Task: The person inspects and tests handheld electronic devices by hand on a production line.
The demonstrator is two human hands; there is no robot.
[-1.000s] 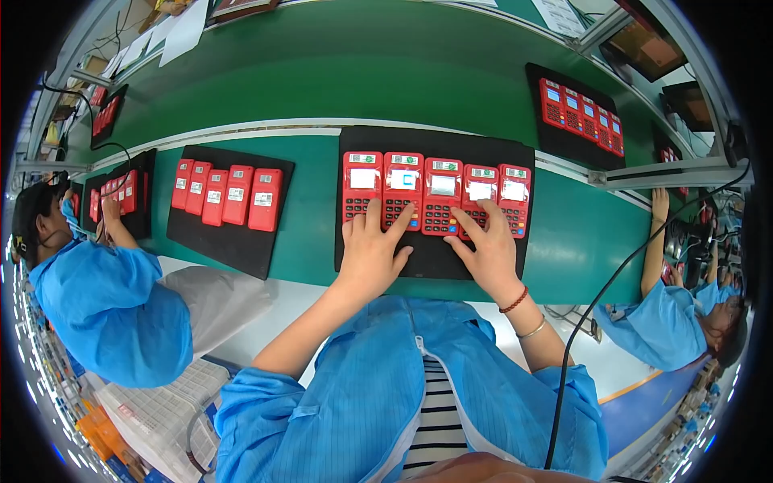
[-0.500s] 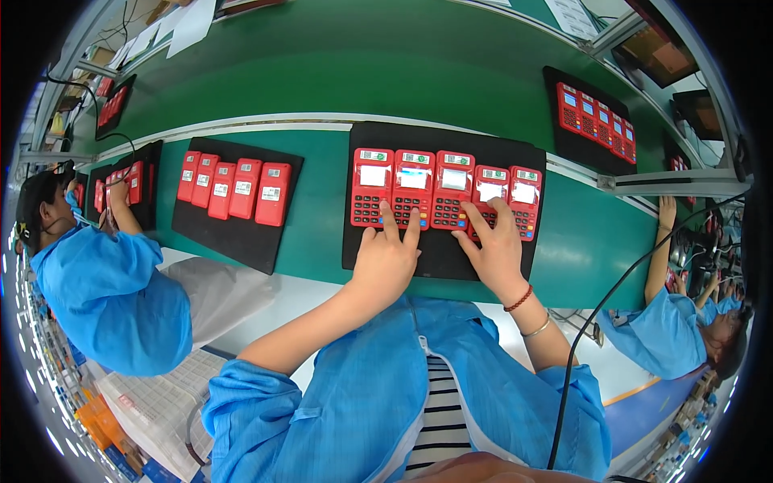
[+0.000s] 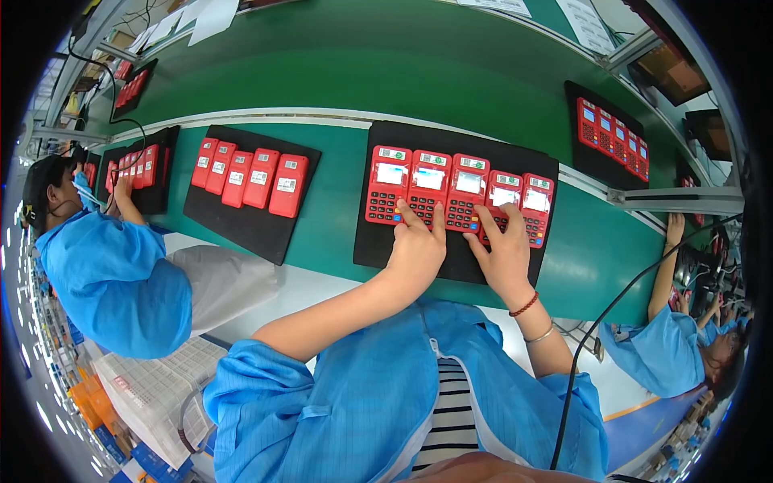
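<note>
A long green table (image 3: 338, 72) runs across the room, bending at the picture's rim. On it, right in front of the person, lies a black mat (image 3: 378, 241) carrying a row of five red keypad terminals (image 3: 459, 189), side by side with lit screens at their far ends. Everything else I place from that mat. To its left sits a second black mat (image 3: 241, 225) with five red units face down (image 3: 250, 175); beyond that a third mat is half covered by a co-worker in a blue coat (image 3: 105, 274), whose hands I cannot make out clearly. To the right of the main mat, further back, another black mat with red terminals (image 3: 612, 137) is too small to read in detail, and a second co-worker (image 3: 684, 346) at the right rim is cut off by the dark edge.

Both of the person's forearms come up out of blue sleeves toward the main mat. The left hand (image 3: 415, 249) lies palm down, fingers (image 3: 409, 212) loosely spread and extended, tips resting on the keypads of the second and third terminals from the left. The right hand (image 3: 506, 253), bracelets at its wrist, lies the same way, fingers splayed, touching the keys of the fourth and fifth terminals. Neither hand grips anything; which keys are pressed is hidden beneath the fingertips
</note>
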